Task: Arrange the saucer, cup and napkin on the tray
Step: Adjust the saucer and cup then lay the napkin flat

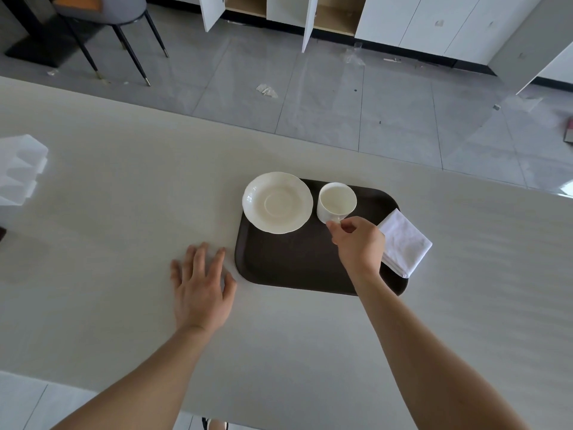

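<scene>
A pale desk (124, 193) spreads under both hands, a white crumpled bag (20, 169) lies on it far to the left of the left hand, and beyond the hands a grey tiled floor (325, 97) carries a dark-legged chair (114, 29) and open white cabinets (310, 13).

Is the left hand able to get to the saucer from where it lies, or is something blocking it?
Probably yes. The left hand rests flat on the table, beside the tray, and nothing stands between it and the saucer. The right hand is busy at the cup, off to the side.
</scene>
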`<move>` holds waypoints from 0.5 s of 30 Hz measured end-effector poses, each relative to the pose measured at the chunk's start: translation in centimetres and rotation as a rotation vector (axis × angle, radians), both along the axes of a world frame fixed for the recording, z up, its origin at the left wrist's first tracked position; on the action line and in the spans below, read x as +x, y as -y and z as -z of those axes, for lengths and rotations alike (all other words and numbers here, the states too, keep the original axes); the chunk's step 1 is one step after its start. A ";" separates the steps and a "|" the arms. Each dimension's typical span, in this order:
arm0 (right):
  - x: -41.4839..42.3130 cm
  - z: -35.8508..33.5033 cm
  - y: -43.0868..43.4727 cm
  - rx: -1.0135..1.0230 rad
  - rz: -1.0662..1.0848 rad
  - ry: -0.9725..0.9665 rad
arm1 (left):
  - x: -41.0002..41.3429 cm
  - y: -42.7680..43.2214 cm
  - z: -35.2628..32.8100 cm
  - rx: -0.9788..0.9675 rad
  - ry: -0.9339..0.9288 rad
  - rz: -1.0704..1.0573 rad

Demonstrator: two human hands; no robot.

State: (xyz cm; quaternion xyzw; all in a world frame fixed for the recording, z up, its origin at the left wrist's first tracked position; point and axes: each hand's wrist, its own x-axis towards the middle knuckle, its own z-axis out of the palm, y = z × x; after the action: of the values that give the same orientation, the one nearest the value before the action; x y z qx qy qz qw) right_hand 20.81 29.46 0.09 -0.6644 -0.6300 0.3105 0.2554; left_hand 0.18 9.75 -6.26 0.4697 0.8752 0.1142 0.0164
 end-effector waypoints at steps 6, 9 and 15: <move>0.0 0.0 0.5 -0.010 0.051 -0.081 | 0.0 0.0 0.1 0.007 -0.004 0.004; -0.1 0.1 0.7 -0.012 0.056 -0.106 | 0.0 0.0 0.2 0.003 -0.002 0.007; -0.2 0.3 0.7 -0.018 0.064 -0.134 | 0.0 0.1 0.2 0.015 -0.006 0.010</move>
State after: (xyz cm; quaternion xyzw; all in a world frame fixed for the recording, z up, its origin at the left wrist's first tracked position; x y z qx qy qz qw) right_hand 20.56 28.76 -0.22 -0.6643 -0.5871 0.3515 0.3008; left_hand 0.14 9.68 -6.45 0.4743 0.8721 0.1194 0.0110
